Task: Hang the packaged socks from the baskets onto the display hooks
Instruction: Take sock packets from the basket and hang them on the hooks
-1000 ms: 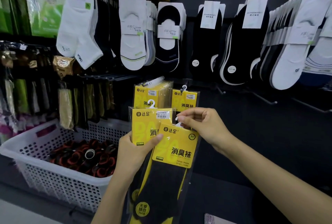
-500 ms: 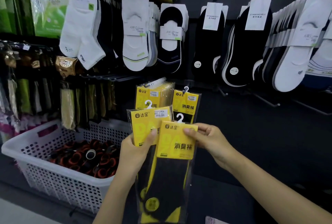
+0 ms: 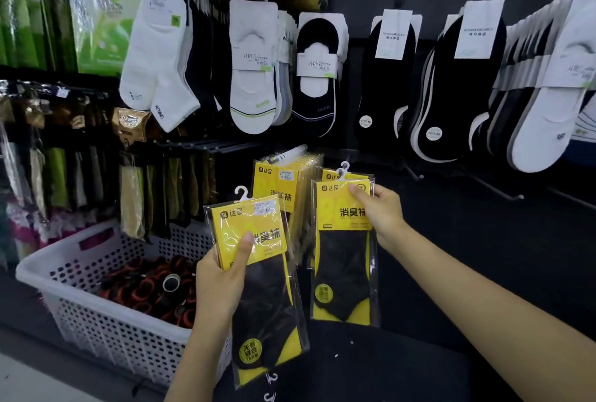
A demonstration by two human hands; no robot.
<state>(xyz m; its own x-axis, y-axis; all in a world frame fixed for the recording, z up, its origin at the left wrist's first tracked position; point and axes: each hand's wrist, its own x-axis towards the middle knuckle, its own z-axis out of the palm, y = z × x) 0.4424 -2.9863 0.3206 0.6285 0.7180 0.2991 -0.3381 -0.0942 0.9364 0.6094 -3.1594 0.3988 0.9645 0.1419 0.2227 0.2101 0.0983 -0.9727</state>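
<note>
We record a dark display wall [image 3: 483, 256] hung with merchandise in rows. The upper row carries white ankle socks [image 3: 154, 56], white liner socks [image 3: 253, 79] and black liner socks [image 3: 392, 85], each banded with a paper label. At lower left, brown and green packets [image 3: 132, 195] hang close together above a white perforated basket [image 3: 67, 279]. The basket holds black-and-orange rolled items [image 3: 145, 289]; we cannot tell what they are. A strip of pale floor [image 3: 25, 385] shows beside the basket. At centre, a bundle of yellow packs [image 3: 280, 176] hangs from a white-tipped display hook [image 3: 292, 152]. The left hand [image 3: 222, 276] grips a tilted sock pack [image 3: 258, 227] in front of the basket's near corner, with the thumb across the yellow card and the fingers curled behind. The right hand [image 3: 380, 211] pinches the upper right edge of an upright sock pack [image 3: 343, 259], held just right of the bundle and in front of another yellow pack on the wall. We cannot tell whether its white hanger sits on a hook.
</note>
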